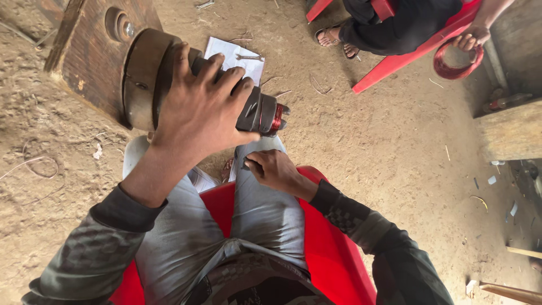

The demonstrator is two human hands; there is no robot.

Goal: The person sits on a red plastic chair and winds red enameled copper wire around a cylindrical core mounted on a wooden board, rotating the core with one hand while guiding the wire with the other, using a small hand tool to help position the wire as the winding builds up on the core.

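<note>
Above the knees, over the dirt floor (367,152), the left hand (197,107) wraps fingers over a dark motor armature (257,113) — grip closed on it, red copper winding (276,117) showing at the free end. Its other end sits against a round metal fixture (141,79) on a wooden block (84,56). Right hand (274,169) rests on the right thigh, fingers curled; possibly pinching something small — cannot tell. Person sits on a red plastic chair (327,243). White paper with a spanner (237,56) lies beyond. Another person holds a red wire coil (457,62).
</note>
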